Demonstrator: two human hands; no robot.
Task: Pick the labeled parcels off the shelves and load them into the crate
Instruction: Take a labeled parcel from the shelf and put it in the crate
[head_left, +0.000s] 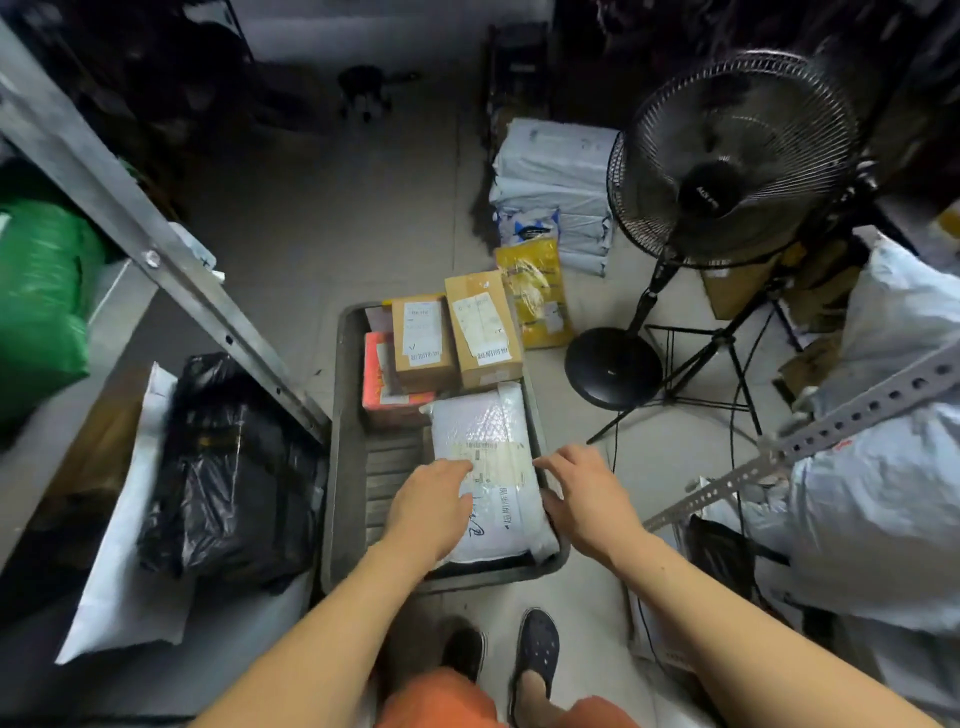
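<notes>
Both hands, left hand (434, 506) and right hand (584, 499), fingers relaxed, seat the bubble mailer (488, 467) in the crate (345, 467); next, release and fetch another parcel.

Both hands, left (434, 506) and right (584, 501), flat on a white mailer (485, 452) in the grey crate (345, 441) beside two boxes (457, 332).
</notes>
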